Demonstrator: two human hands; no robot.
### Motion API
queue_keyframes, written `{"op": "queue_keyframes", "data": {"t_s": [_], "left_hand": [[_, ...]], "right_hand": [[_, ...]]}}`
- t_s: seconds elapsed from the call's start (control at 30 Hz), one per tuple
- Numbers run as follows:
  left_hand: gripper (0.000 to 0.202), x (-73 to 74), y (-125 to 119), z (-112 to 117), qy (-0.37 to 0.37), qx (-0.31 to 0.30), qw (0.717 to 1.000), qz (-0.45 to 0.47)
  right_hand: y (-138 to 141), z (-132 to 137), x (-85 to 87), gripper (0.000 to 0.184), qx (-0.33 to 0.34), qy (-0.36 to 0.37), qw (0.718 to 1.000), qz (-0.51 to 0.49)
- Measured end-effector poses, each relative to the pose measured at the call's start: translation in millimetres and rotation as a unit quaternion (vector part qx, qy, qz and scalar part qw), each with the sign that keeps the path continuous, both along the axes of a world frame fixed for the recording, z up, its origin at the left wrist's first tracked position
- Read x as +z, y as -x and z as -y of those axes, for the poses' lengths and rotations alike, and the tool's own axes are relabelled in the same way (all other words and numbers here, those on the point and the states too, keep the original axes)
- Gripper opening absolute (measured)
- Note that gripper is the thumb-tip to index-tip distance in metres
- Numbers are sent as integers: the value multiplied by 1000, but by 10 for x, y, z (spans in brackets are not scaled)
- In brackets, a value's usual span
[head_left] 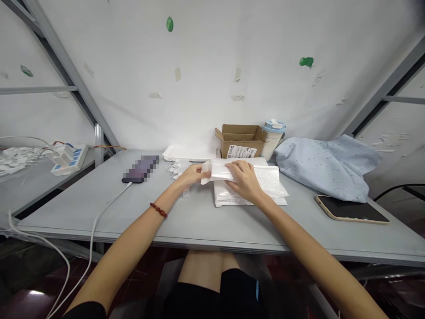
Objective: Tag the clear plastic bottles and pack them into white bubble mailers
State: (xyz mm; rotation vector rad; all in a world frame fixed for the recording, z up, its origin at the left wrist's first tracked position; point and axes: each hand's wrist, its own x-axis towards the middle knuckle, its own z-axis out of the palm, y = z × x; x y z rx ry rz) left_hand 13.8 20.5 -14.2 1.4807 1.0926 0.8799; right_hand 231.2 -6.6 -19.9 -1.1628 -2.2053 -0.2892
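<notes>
A white bubble-wrap bag (219, 170) is held level above the table between my two hands. My left hand (192, 174) pinches its left end, thumb and fingers closed on the edge. My right hand (245, 179) grips the bag farther right, with fingers over the top and thumb beneath. Under and behind the right hand lies a stack of similar white bubble-wrap bags (229, 198), their right edges uneven. Close behind my left hand are small white cabled items (175, 169), too small to name surely. A small clear piece (186, 193) lies below the left wrist.
At the back stand an open cardboard box (244, 137) and a blue-lidded cup (274, 138). White flat sheets (189, 153) lie left of the box. A light blue cloth (325, 164) and a phone (350, 209) are right; another phone (141, 168) with a cable (99, 212) is left.
</notes>
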Motion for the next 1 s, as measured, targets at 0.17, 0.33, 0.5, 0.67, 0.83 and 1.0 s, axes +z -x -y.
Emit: {"op": "queue_keyframes", "data": {"t_s": [0.17,0.33,0.5,0.67,0.83,1.0], "left_hand": [[29,-65,-51,-9,-3,42,999,2],[18,-80,-80,15,-36,60,997,-25],[25,-41,-164,80,-48,80,995,-34],[32,-31,-203,106,-54,87,994,-38],[25,-14,-170,90,-38,101,994,-31],[30,73,-90,91,-15,62,998,4]], "right_hand": [[31,35,9,36,28,-21,999,16],[99,84,13,37,51,-58,995,63],[139,111,7,38,38,-96,989,106],[160,130,-11,44,6,-116,984,133],[164,117,-43,46,-18,-129,982,138],[133,99,-25,51,-39,-104,985,130]]}}
